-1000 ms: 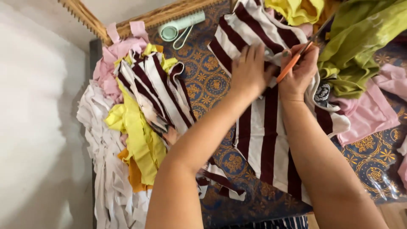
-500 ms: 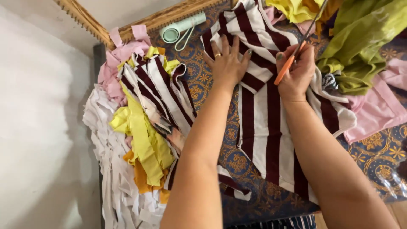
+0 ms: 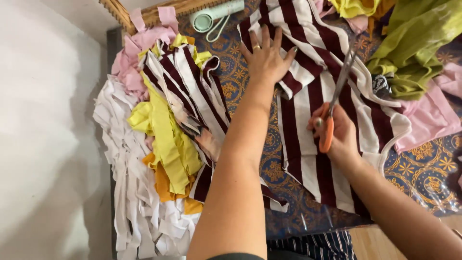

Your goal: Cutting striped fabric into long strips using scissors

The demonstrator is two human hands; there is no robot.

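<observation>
The left hand [image 3: 266,58] lies flat, palm down and fingers spread, on the maroon-and-white striped fabric garment [image 3: 308,120]. It holds nothing; it presses the cloth against the blue tablecloth with gold medallion pattern [image 3: 423,168]. A ring is visible on one finger.

The right hand [image 3: 339,132] is closed around the orange handles of the orange-handled metal scissors [image 3: 334,103]. The blades point up and away from the person, over the striped garment, just right of the left hand. The blades appear slightly apart, but the view is too blurred to confirm this.

The striped garment is spread across the middle of the table, extending from the far edge to the near edge, beneath both hands.

To the left lies a heap of cut fabric strips [image 3: 163,144]: white, yellow, orange, pink and maroon-striped pieces, overlapping one another. At the far right lies an olive-green cloth [image 3: 414,43], with a pink cloth [image 3: 428,115] beside it, touching the striped garment. A pale green tape roll [image 3: 204,21] sits at the far edge, near a woven wicker basket rim [image 3: 120,9].
</observation>
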